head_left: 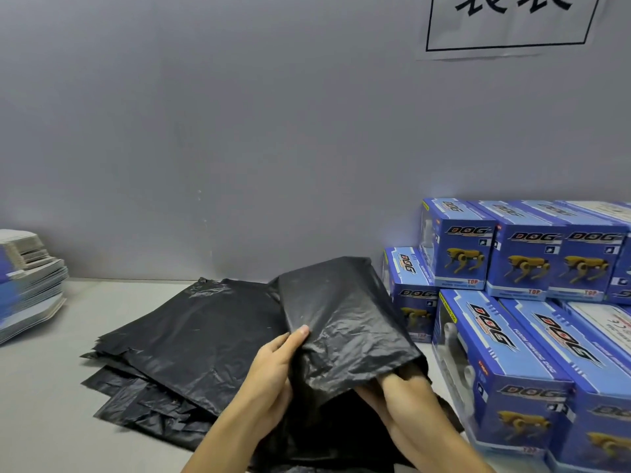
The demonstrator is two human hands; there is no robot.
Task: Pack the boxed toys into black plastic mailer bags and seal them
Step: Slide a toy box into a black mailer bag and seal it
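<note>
A black mailer bag bulges upright in the middle of the table, stretched over something box-shaped inside it. My left hand grips its left side, thumb pressed on the plastic. My right hand reaches into the bag's mouth, its fingers hidden under the plastic. A stack of flat black mailer bags lies to the left. Blue boxed dog toys are stacked at the right.
More blue toy boxes stand in a row against the grey wall. A pile of flattened cartons sits at the left edge. The grey table shows at lower left. A paper sign hangs top right.
</note>
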